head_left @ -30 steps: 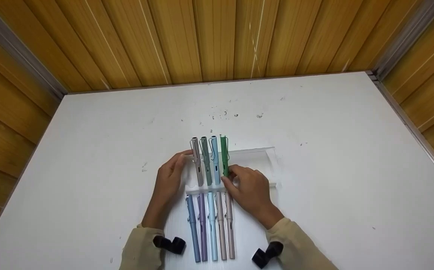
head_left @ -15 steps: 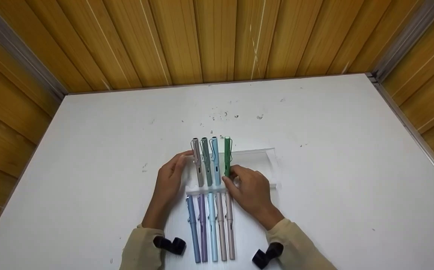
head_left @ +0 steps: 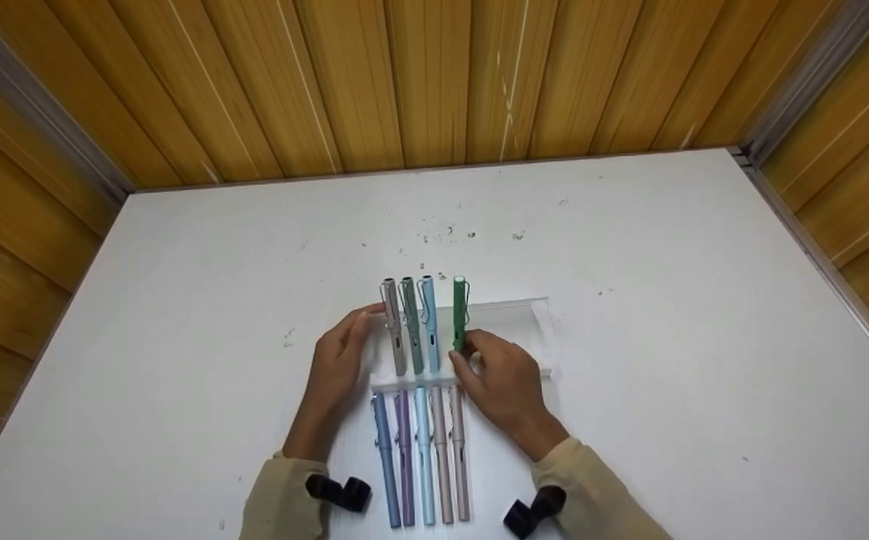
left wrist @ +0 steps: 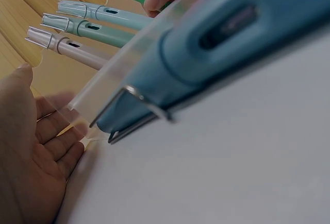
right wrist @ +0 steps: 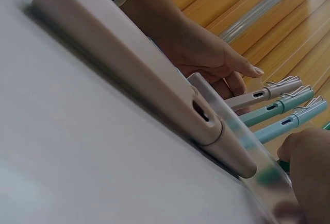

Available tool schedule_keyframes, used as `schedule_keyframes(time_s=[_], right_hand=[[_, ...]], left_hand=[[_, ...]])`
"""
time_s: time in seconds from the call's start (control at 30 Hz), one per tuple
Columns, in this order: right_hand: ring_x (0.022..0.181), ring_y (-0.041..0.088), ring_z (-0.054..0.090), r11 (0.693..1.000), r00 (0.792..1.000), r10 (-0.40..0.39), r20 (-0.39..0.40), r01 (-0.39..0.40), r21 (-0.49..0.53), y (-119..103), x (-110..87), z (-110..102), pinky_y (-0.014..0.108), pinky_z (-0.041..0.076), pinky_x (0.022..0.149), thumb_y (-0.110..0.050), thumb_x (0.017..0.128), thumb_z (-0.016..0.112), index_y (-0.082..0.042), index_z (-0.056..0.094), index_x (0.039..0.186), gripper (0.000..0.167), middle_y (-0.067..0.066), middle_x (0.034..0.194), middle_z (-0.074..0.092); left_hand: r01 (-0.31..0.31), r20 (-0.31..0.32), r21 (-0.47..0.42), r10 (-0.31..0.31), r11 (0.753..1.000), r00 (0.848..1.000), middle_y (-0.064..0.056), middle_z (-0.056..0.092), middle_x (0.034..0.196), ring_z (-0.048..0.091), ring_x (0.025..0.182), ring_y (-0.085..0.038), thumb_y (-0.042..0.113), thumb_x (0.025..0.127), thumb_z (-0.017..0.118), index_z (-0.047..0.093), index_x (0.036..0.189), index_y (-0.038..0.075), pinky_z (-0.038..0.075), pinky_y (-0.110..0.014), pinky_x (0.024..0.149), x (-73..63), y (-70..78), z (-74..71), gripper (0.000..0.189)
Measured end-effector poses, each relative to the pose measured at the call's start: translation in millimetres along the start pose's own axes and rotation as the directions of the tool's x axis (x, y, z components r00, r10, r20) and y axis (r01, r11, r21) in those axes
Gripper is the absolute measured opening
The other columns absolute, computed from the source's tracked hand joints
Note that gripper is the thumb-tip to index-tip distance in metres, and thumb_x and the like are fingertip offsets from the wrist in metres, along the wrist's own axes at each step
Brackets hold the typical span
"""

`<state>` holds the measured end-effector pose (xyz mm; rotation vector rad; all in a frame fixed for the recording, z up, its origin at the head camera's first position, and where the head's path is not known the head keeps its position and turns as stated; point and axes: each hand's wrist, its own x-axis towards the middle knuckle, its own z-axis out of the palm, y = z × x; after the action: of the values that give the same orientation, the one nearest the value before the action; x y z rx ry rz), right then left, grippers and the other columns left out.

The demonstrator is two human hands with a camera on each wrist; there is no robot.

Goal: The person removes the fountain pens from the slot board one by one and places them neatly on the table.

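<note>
In the head view, my right hand (head_left: pixel 506 382) pinches the lower part of a green pen (head_left: pixel 460 300) between thumb and fingers. It stands over the upper tier of a clear plastic pen stand (head_left: pixel 506 315). To its left a grey-beige pen (head_left: pixel 391 304), a grey-green pen (head_left: pixel 410 307) and a light blue pen (head_left: pixel 428 304) lean side by side. My left hand (head_left: pixel 338 367) is at the stand's left edge, its fingers loosely bent and partly seen through the plastic in the left wrist view. Much of the right hand lies outside the right wrist view.
A lower row of several pens runs toward me: a blue pen (head_left: pixel 386 457), a purple pen (head_left: pixel 405 465), a pale blue pen (head_left: pixel 424 457) and pinkish-beige pens (head_left: pixel 461 465). The white table (head_left: pixel 690 322) ends at wood-look walls (head_left: pixel 434 82).
The green pen in my right hand has shifted right, widening the gap to the light blue pen, and stands straighter. My left hand has stayed at the stand's edge.
</note>
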<state>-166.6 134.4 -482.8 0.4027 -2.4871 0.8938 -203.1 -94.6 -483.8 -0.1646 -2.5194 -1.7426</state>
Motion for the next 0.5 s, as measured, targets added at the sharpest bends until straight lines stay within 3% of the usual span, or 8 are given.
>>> schedule_keyframes(time_s=[0.2, 0.5], right_hand=[[0.066, 0.012, 0.058, 0.998, 0.995, -0.067, -0.069, 0.067, 0.001, 6.1, -3.5, 0.6, 0.027, 0.052, 0.058, -0.013, 0.089, 0.075, -0.007, 0.067, 0.093, 0.01, 0.001, 0.082, 0.07], [0.062, 0.01, 0.051, 0.996, 0.988, -0.084, -0.127, 0.084, -0.007, 15.3, -4.1, 2.1, 0.026, 0.047, 0.053, -0.009, 0.087, 0.076, -0.005, 0.066, 0.091, 0.011, 0.002, 0.079, 0.068]], left_hand=[[-0.014, -0.005, 0.002, 0.014, 1.0, 1.0, 0.006, 0.063, 0.137, 0.05, 0.138, -0.019, 0.053, 0.105, 0.04, 0.066, 0.13, 0.025, 0.035, -0.046, 0.118, 0.6, -2.2, 0.2, 0.046], [-0.015, -0.01, 0.006, 0.015, 1.0, 1.0, 0.006, 0.063, 0.137, 0.05, 0.137, -0.019, 0.049, 0.106, 0.04, 0.067, 0.13, 0.026, 0.036, -0.045, 0.117, 2.4, -5.0, 0.4, 0.043]])
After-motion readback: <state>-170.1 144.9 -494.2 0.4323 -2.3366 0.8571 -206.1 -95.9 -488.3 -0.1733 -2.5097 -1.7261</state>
